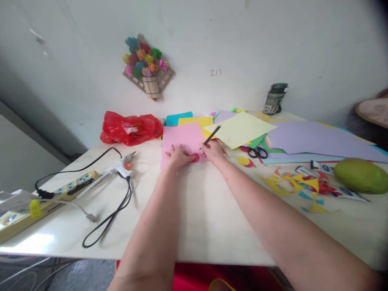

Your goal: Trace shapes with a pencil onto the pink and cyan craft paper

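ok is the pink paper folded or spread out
Spread out: the pink paper lies flat with no fold showing, and the left hand rests on it with fingers splayed.

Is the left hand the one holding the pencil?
No, the right hand holds the pencil, while the left hand lies on the pink paper.

Pale wall (pixel 236 48) w/ red "217" (pixel 216 72); grey flr (pixel 81 277).
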Demonstrator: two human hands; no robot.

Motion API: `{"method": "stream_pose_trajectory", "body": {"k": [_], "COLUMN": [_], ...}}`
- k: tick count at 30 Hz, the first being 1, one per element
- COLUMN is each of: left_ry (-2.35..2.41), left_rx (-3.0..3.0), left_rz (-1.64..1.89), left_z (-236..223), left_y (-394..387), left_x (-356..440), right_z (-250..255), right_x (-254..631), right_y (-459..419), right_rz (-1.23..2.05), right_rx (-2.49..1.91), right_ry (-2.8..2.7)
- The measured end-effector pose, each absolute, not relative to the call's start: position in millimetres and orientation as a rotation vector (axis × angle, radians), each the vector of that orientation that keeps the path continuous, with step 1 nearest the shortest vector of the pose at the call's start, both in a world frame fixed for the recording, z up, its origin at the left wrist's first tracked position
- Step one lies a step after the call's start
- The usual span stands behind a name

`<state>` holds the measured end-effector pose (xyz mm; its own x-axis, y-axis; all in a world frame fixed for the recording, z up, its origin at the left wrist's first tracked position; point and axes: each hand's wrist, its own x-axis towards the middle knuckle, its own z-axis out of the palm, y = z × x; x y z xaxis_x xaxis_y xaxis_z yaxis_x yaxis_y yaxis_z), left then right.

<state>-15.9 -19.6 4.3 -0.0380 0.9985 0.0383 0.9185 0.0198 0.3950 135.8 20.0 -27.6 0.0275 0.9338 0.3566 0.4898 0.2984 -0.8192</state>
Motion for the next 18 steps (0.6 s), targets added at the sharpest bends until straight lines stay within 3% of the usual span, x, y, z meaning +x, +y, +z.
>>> {"method": "stream_pose_trajectory", "body": {"k": [6, 18], "left_ry": [2.019, 2.042], "left_rx": [1.762, 1.824], "left_rz": [0.692, 0.544], "left_z": [11.5, 16.7], "left_y": [-22.7, -30.2], "left_x": [-33.7, -52.0], "right_z": [-26.0, -22.5], "right_x": [136.1, 136.6], "right_y": [19.1, 14.9], "right_rz": [0.577, 0.559], "right_rx": [-1.350, -1.344], "right_ry": [-1.644, -1.667]}}
